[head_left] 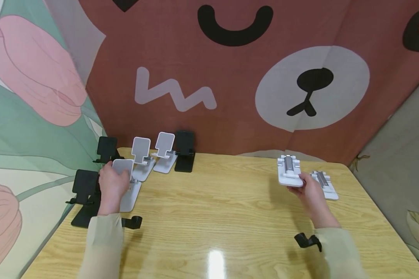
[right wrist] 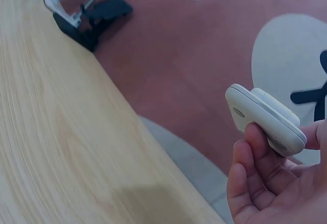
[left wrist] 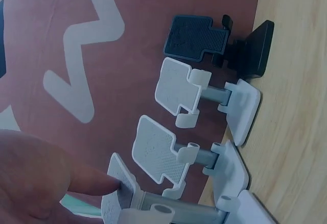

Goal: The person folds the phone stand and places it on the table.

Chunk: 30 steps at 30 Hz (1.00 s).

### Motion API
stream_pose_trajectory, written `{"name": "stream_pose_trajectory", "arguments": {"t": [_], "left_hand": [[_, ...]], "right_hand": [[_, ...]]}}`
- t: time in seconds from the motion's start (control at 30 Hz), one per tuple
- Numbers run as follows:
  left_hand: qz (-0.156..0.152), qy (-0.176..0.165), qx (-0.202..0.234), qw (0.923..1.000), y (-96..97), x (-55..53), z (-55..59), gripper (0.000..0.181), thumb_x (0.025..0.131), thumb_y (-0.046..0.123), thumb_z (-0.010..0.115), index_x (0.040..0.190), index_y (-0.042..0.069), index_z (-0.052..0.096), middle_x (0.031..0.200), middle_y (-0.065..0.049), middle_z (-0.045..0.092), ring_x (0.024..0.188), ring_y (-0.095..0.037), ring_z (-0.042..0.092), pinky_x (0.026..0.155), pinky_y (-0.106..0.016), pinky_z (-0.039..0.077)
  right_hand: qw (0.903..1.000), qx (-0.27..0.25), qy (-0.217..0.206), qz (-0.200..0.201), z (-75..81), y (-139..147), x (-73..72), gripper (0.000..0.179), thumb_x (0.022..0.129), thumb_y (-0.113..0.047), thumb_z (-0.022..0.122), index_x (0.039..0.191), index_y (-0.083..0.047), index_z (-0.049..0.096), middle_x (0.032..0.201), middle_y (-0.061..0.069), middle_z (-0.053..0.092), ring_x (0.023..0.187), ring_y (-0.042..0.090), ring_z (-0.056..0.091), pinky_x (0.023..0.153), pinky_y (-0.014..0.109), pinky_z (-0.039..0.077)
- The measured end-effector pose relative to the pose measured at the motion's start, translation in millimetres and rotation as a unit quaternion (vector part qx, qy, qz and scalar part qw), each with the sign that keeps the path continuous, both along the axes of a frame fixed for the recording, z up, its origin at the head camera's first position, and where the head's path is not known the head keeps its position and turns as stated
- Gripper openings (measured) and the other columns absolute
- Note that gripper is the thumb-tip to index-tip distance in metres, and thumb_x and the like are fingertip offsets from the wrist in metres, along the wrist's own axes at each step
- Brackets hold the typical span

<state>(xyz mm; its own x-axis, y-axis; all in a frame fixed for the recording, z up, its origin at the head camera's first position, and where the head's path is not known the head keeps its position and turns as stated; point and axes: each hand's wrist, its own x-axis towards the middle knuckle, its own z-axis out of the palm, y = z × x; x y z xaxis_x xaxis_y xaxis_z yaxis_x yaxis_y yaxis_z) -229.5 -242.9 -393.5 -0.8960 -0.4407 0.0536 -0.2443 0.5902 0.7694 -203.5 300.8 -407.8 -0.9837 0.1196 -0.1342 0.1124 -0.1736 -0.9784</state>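
At the table's left side my left hand (head_left: 112, 186) pinches the upper plate of an unfolded white phone stand (head_left: 130, 199), whose base rests on the tabletop. The left wrist view has the thumb (left wrist: 94, 178) against that plate. On the right, my right hand (head_left: 312, 197) holds a folded white phone stand (head_left: 289, 172) by its near edge, raised above the table. Fingertips lie under this stand (right wrist: 260, 117) in the right wrist view. A second folded white phone stand (head_left: 326, 186) lies on the table just beyond the right hand.
Behind the left hand stand two more unfolded white phone stands (head_left: 141, 151) and a black one (head_left: 185, 151). Two other black phone stands (head_left: 85, 184) flank that hand on its left. Printed cloth (head_left: 230, 124) hangs along the back edge of the wooden table (head_left: 209, 209).
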Motion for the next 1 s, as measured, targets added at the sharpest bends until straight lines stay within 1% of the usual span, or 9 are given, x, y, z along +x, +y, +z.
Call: {"name": "stream_pose_trajectory", "arguments": {"t": [0.13,0.33,0.43,0.6,0.63,0.77,0.8,0.9,1.0], "left_hand": [[-0.004,0.000,-0.007,1.0000,1.3,1.5,2.9,0.068,0.099,0.016,0.051,0.150,-0.019,0.022,0.142,-0.045,0.032,0.130,-0.058,0.035,0.108,-0.066,0.029],[-0.021,-0.013,-0.023,0.9994,5.4,2.0,5.7,0.067,0.099,0.022,0.058,0.145,-0.020,0.032,0.137,-0.042,0.043,0.124,-0.055,0.045,0.104,-0.064,0.037],[-0.020,-0.015,-0.026,0.9993,7.0,2.2,4.5,0.064,0.100,0.024,0.059,0.141,-0.020,0.036,0.132,-0.041,0.048,0.120,-0.054,0.049,0.101,-0.062,0.040],[-0.011,-0.015,-0.018,0.9997,10.3,3.7,1.9,0.064,0.099,0.028,0.063,0.139,-0.017,0.040,0.131,-0.039,0.050,0.118,-0.052,0.051,0.098,-0.061,0.043],[-0.009,-0.015,-0.016,0.9997,11.1,4.0,1.8,0.065,0.099,0.028,0.063,0.139,-0.016,0.040,0.131,-0.039,0.051,0.118,-0.052,0.051,0.098,-0.061,0.043],[-0.009,-0.011,-0.015,0.9998,13.6,4.5,2.5,0.064,0.098,0.030,0.065,0.140,-0.013,0.041,0.132,-0.037,0.052,0.118,-0.051,0.052,0.097,-0.061,0.043],[-0.011,-0.009,-0.018,0.9997,14.1,4.4,2.5,0.064,0.098,0.030,0.065,0.140,-0.013,0.042,0.132,-0.037,0.053,0.118,-0.051,0.052,0.097,-0.061,0.043],[-0.015,-0.005,-0.024,0.9996,13.9,3.6,2.4,0.064,0.098,0.031,0.066,0.139,-0.013,0.044,0.132,-0.036,0.054,0.117,-0.050,0.053,0.097,-0.061,0.044],[-0.019,-0.002,-0.024,0.9995,12.1,3.3,1.7,0.064,0.098,0.030,0.067,0.139,-0.013,0.044,0.131,-0.036,0.054,0.117,-0.050,0.054,0.096,-0.060,0.045]], "right_hand": [[0.9997,0.015,-0.021,-0.005,-6.8,13,-2.1,0.033,0.111,-0.026,0.023,0.127,-0.001,0.039,0.094,-0.008,0.064,0.088,0.005,0.063,0.085,0.027,0.052],[0.9971,0.047,-0.058,-0.016,-15.6,27,-6.5,0.036,0.110,-0.027,0.023,0.128,-0.001,0.040,0.090,-0.008,0.064,0.083,0.007,0.064,0.084,0.029,0.053],[0.9958,0.053,-0.071,-0.023,-19.3,32,-7.9,0.036,0.109,-0.025,0.023,0.125,0.001,0.042,0.086,-0.009,0.065,0.080,0.008,0.063,0.082,0.029,0.053],[0.9934,0.062,-0.090,-0.035,-27.0,42,-11.9,0.037,0.108,-0.026,0.026,0.127,0.001,0.042,0.082,-0.009,0.067,0.078,0.009,0.065,0.078,0.029,0.054],[0.9928,0.060,-0.094,-0.044,-28.8,44,-13.2,0.038,0.108,-0.026,0.028,0.126,0.002,0.045,0.081,-0.007,0.068,0.076,0.011,0.066,0.075,0.030,0.055],[0.9874,0.092,-0.119,-0.050,-32.0,49,-16.9,0.040,0.107,-0.026,0.029,0.125,0.005,0.047,0.077,-0.006,0.068,0.071,0.012,0.066,0.069,0.030,0.055],[0.9871,0.092,-0.120,-0.051,-35.4,52,-19.2,0.039,0.107,-0.026,0.030,0.123,0.005,0.048,0.076,-0.005,0.068,0.068,0.012,0.066,0.067,0.029,0.056],[0.9833,0.115,-0.135,-0.040,-34.2,55,-20.0,0.040,0.107,-0.026,0.028,0.125,0.007,0.044,0.074,-0.006,0.066,0.067,0.011,0.066,0.066,0.028,0.056],[0.9789,0.137,-0.149,-0.027,-33.7,58,-21.5,0.039,0.107,-0.026,0.029,0.121,0.006,0.046,0.072,-0.006,0.066,0.066,0.011,0.066,0.065,0.027,0.056]]}}
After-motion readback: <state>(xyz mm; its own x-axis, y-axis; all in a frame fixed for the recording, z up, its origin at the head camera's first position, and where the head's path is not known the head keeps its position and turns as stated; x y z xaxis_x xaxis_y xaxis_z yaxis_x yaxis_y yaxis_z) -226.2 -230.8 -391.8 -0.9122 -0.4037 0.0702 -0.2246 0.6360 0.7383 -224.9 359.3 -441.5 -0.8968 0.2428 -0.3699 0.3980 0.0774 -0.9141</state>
